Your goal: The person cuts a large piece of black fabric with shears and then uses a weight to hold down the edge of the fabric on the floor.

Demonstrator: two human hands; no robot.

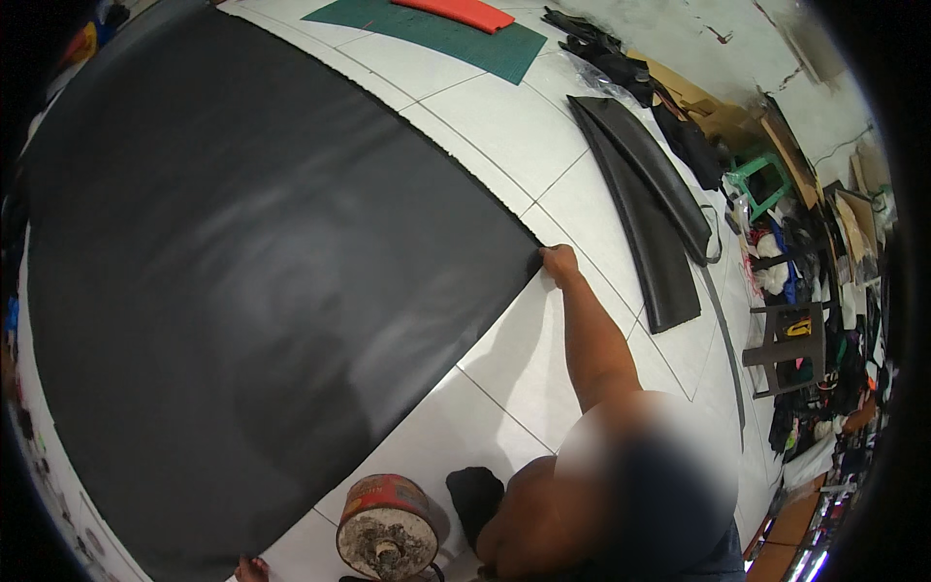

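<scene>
A large black sheet, smooth like leatherette, lies spread across the tiled floor on the left. At its right corner, my right hand pinches the edge, arm stretched out from the lower right. My left hand shows only in part at the lower edge, its fingers closed at the sheet's near border; the rest is cut off. Between my hands stands a round red can, its top caked with dried grey residue and a stub in the middle. The can sits close beside the sheet's near edge.
Folded black material lies on the tiles to the right. Farther off are a green mat with a red folded piece on it. Along the wall stand a green stool, a dark stool and piled clutter.
</scene>
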